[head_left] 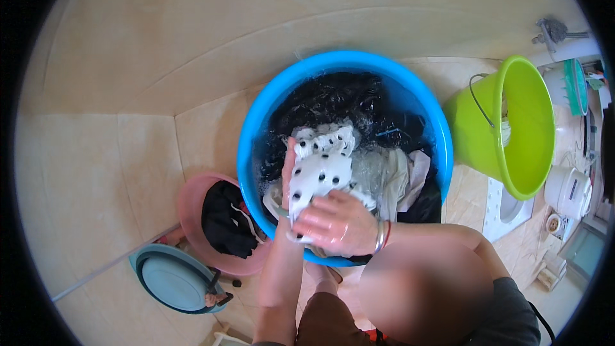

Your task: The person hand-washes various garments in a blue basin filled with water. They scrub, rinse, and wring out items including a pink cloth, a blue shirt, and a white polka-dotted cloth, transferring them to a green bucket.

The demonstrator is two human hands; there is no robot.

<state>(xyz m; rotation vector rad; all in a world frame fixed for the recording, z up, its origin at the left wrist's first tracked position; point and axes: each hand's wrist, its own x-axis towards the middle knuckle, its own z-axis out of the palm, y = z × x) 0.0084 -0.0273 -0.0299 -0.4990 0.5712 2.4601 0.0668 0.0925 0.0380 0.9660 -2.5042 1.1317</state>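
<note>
A white garment with black dots point(322, 176) is bunched up wet above the water in a round blue tub point(251, 134). My left hand point(289, 163) is under its left side and holds it up; the cloth hides most of those fingers. A pale green bangle point(278, 209) circles that wrist. From the right, my right hand point(339, 221) presses its bent fingers onto the lower end of the dotted garment, close to my left wrist. Dark clothes point(339, 93) soak behind the garment, and pale, sheer cloth point(384, 179) lies to its right in the water.
A lime-green bucket point(477, 128) with a wire handle leans at the tub's right. A pink basin point(192, 218) with black clothing stands lower left, beside a grey-blue folding basin point(173, 279). Behind is a tiled wall point(211, 32). A white lidded bucket point(567, 192) stands far right.
</note>
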